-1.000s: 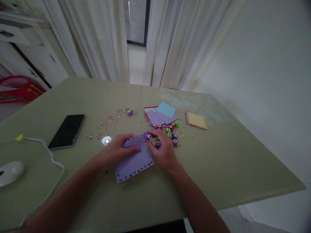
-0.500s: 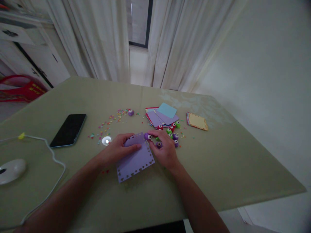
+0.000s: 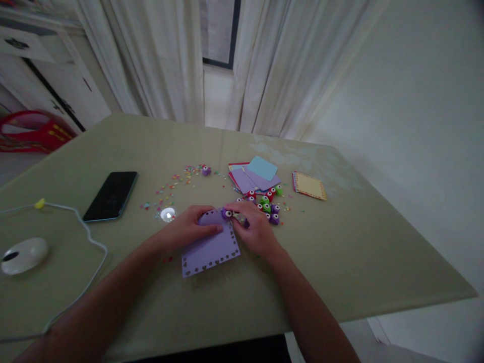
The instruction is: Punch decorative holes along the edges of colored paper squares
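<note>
My left hand [image 3: 191,228] grips a lilac paper card [image 3: 209,252], thumb on top, the other fingers mostly out of sight beneath it. Small heart and star cut-outs run along the card's edges. In my right hand [image 3: 257,229] is a small purple paper punch [image 3: 227,214] with round white eyes, pinched at the card's far right corner. The punch overlaps the card edge there. Beside the right hand lie several more punches, among them a green punch [image 3: 265,207] and a red punch [image 3: 270,194]. Another purple punch [image 3: 206,170] stands farther back among the paper bits.
Colourful paper bits [image 3: 176,177] are scattered around a shiny round piece [image 3: 168,215]. Behind the punches lie loose cards [image 3: 260,169]; a stack of yellow-topped cards [image 3: 310,185] is to the right. At left are a phone [image 3: 111,196], a white cable [image 3: 88,234] and a white mouse [image 3: 24,256].
The purple punch has shifted slightly left, farther onto the card's corner, with my right hand. The whole view has tilted a little; both hands keep their holds.
</note>
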Motion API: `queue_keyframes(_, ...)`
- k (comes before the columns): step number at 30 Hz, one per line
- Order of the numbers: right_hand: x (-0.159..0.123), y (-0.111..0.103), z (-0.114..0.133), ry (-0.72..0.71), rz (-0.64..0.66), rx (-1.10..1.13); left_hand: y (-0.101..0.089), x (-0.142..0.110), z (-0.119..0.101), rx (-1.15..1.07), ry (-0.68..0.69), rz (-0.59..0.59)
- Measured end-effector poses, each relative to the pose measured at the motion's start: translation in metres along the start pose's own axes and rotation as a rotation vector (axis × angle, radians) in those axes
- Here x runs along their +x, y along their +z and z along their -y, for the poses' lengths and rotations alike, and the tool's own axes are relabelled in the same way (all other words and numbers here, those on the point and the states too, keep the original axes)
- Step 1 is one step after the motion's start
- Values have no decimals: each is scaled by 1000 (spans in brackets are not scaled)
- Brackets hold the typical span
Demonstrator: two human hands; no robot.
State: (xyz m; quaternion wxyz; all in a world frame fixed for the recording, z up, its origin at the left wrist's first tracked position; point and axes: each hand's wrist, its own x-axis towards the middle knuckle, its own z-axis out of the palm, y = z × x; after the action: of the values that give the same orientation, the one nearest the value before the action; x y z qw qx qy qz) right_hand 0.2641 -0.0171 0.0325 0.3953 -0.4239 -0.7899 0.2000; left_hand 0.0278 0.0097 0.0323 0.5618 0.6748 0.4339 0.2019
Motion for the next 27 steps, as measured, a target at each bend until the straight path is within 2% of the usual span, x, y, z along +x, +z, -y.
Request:
queue_keyframes(7,0,4,-4,-2,56,-3,-8,1,5,197,21,-15)
queue_keyframes(14,-3,15,-10,30,170,-171,-9,3,13,642,204,-219)
queue_keyframes(17,-2,16,-9,49,174,-215,-7,2,13,776,208,-324)
queue_keyframes(23,-1,14,-10,110,167,-266,-10,-1,13,785,221,-190)
queue_keyframes(27,-1,14,-11,120,169,-265,-13,0,14,755,236,-171)
